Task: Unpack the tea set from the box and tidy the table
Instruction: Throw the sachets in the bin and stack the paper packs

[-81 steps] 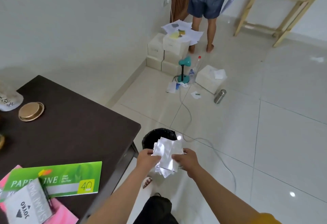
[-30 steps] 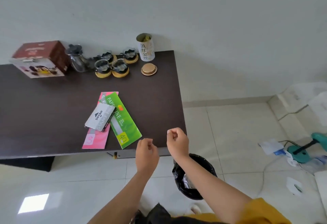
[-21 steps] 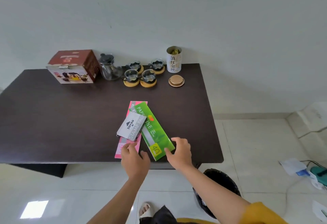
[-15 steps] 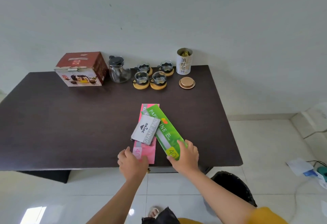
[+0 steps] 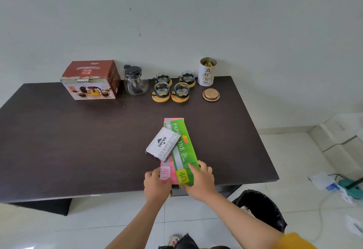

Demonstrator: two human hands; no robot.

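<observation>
Hands (image 5: 177, 183) on paper packs (image 5: 181, 150), near edge

My left hand (image 5: 157, 184) and right hand (image 5: 200, 181) are bare, with no rings, watch or gloves showing. Back from my fingers both forearms are uncovered too. Far up my right arm, well behind the wrist, a mustard-yellow sleeve (image 5: 294, 242) begins at the frame's lower edge. Below my arms there is dark clothing (image 5: 186, 243) and a bit of light footwear (image 5: 173, 239).
</observation>
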